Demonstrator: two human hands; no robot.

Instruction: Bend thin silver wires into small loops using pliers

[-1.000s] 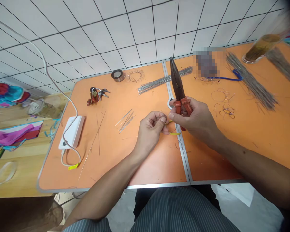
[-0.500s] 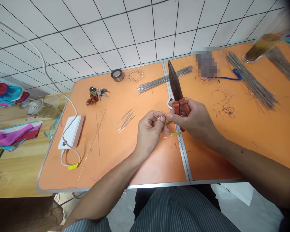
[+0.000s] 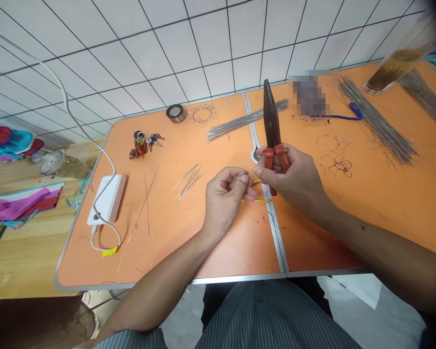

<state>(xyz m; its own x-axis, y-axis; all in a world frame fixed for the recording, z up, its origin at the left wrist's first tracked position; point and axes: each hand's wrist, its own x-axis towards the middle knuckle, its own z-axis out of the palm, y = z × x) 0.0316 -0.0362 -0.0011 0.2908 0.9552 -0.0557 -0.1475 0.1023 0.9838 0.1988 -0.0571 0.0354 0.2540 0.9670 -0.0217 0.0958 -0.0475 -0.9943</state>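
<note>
Over the middle of the orange table (image 3: pixel 225 242), my left hand (image 3: pixel 225 196) is closed in a pinch on a thin piece of wire (image 3: pixel 241 174), which curves out above the thumb. Most of that wire is hidden by the fingers. Close by on the right, my right hand (image 3: pixel 298 177) grips long-nose pliers (image 3: pixel 272 118) by their red handles, the dark jaws pointing up and away from me. The jaws look closed and touch nothing. Between the hands lies a tool with yellow handles (image 3: pixel 263 200), its other end hidden by my left hand.
Left of my hands lie several short wires (image 3: pixel 188 182), a bunch of keys (image 3: pixel 145 143) and a white power bank (image 3: pixel 107 198) with its cable. Farther back are a tape roll (image 3: pixel 176 113) and a wire bundle (image 3: pixel 247 118). Another bundle (image 3: pixel 378 121) and a glass (image 3: pixel 390 70) stand right.
My right hand has moved slightly right, away from the left fingers, and the pliers have turned more upright. My left hand has stayed almost still with the wire.
</note>
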